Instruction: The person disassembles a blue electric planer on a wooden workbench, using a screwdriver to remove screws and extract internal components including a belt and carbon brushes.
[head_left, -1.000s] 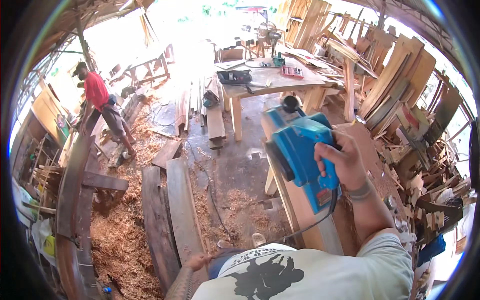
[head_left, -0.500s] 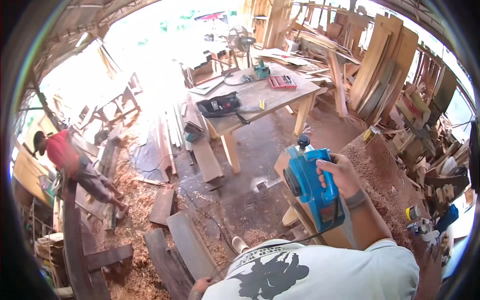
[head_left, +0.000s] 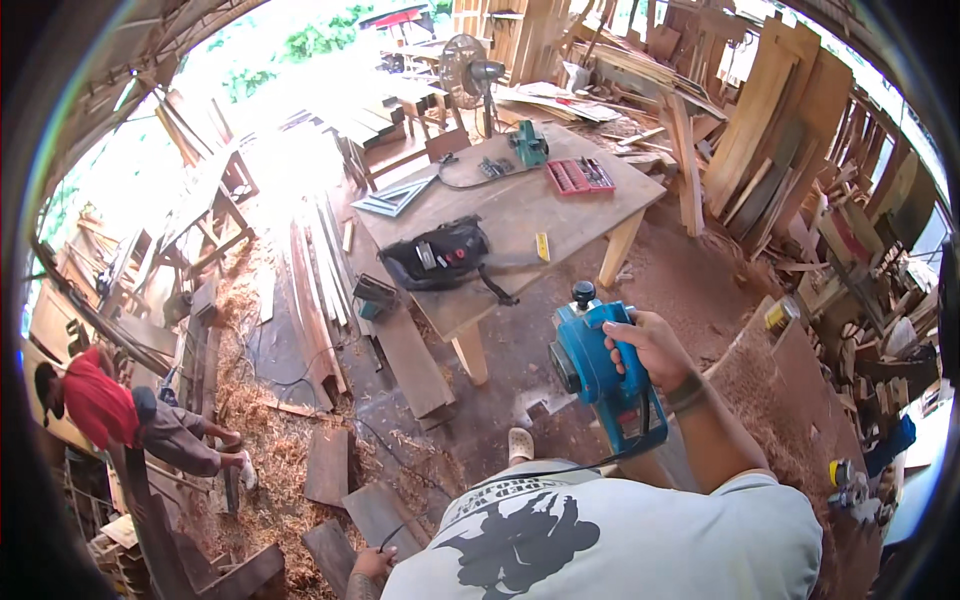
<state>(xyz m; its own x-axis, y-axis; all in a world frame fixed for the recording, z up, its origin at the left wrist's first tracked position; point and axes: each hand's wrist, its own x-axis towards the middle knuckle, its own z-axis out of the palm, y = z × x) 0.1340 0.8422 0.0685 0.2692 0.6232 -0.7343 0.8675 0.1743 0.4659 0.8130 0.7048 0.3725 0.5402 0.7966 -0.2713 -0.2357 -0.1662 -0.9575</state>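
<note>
My right hand (head_left: 645,345) is wrapped round the handle of a blue electric planer (head_left: 590,350), held up in the air short of the wooden table. A black knob (head_left: 583,292) tops the planer's far end, and its dark power cord (head_left: 560,467) trails left across my shirt. Low in the picture, my left hand (head_left: 375,562) is closed beside my body. A thin dark cord (head_left: 393,536) shows at its fingers, which are partly hidden. Dark planks (head_left: 385,515) lie on the floor near that hand.
The table (head_left: 590,215) bears a black bag (head_left: 435,255), a red case of bits (head_left: 580,176), a green power tool (head_left: 528,145) and a metal square (head_left: 395,196). A co-worker (head_left: 100,400) in red bends at left. Shavings (head_left: 265,440) and boards (head_left: 410,370) cover the floor.
My view has shifted, so the table appears larger and lower. The planer is turned a little and sits farther left in view, still in my right hand. The co-worker appears lower.
</note>
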